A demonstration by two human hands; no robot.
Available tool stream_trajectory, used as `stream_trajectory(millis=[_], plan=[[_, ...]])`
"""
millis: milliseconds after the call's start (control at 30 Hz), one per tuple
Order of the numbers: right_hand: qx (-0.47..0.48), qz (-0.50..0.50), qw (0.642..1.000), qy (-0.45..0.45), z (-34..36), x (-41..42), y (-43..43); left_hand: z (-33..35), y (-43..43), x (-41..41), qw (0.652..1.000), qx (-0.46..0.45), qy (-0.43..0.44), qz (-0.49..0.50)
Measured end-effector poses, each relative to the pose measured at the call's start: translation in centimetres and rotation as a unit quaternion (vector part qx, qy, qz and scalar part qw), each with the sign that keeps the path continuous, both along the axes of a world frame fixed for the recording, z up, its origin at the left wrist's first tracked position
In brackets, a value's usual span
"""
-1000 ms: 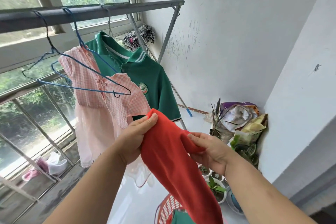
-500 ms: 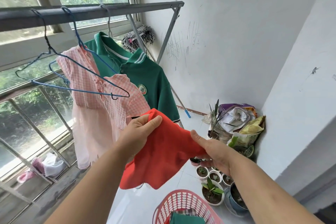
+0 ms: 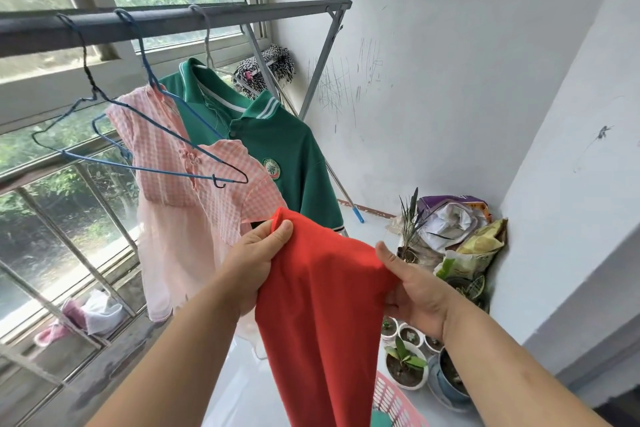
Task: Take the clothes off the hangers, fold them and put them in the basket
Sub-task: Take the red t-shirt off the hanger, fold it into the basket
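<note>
Since the earlier frame, the orange-red knit garment (image 3: 325,315) has dropped to hang long. The left hand (image 3: 252,263) pinches its top corner and the right hand (image 3: 415,295) grips the opposite edge, the two hands apart. The garment's lower end, possibly over the pink plastic basket (image 3: 394,402), leaves the view.

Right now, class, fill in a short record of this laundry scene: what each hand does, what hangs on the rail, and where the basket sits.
Left hand: grips the red garment at its top corner
Right hand: pinches the same garment's other side
Rail: pink dress and green polo shirt, each on a hanger
Empty hanger: blue wire, in front of the dress
Basket: pink, on the floor below the red garment
Corner: potted plants
</note>
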State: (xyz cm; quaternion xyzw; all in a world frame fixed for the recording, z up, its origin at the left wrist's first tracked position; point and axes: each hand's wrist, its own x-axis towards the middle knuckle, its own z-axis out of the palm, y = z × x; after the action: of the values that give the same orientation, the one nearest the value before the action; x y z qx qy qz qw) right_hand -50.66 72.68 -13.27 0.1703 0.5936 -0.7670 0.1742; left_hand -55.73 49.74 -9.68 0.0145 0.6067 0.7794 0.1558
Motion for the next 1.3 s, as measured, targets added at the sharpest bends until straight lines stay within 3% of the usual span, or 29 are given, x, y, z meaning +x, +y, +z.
stream_trajectory(millis=[100, 167, 267, 367, 500, 600, 900, 1133, 1300], plan=[[-0.085, -0.06, 0.994, 0.02, 0.0, -0.3, 0.5, -0.2, 0.0, -0.1, 1.0, 0.001, -0.009, 0.004], [-0.119, -0.014, 0.992, 0.031, 0.3, 0.0, 0.5, -0.2, 0.1, -0.1, 1.0, 0.003, -0.012, 0.001], [-0.12, 0.073, 0.99, 0.028, 0.4, 0.4, 0.2, -0.1, 0.4, 0.1, 1.0, 0.015, -0.017, -0.02], [-0.099, 0.051, 0.993, 0.039, 0.3, 0.4, 0.0, 0.2, 0.5, 0.2, 0.999, 0.005, -0.005, -0.051], [-0.098, 0.003, 0.994, 0.04, 0.7, 0.2, 0.0, 0.3, -0.1, -0.3, 0.988, -0.123, 0.075, -0.048], [-0.08, -0.023, 0.996, 0.04, 1.1, 0.1, 0.0, 0.2, -0.4, -0.7, 0.979, -0.165, 0.113, -0.041], [-0.061, -0.09, 0.994, 0.026, 1.0, 0.1, 0.6, -2.2, -0.2, -1.2, 0.965, -0.25, 0.062, 0.056], [0.144, -0.109, 0.982, 0.058, -0.2, 0.4, 0.5, -1.5, 0.1, -0.1, 0.98, -0.194, 0.044, 0.013], [0.351, -0.029, 0.928, 0.121, 1.0, 0.8, 0.3, -1.2, -0.4, -0.1, 0.983, -0.171, 0.056, -0.041]])
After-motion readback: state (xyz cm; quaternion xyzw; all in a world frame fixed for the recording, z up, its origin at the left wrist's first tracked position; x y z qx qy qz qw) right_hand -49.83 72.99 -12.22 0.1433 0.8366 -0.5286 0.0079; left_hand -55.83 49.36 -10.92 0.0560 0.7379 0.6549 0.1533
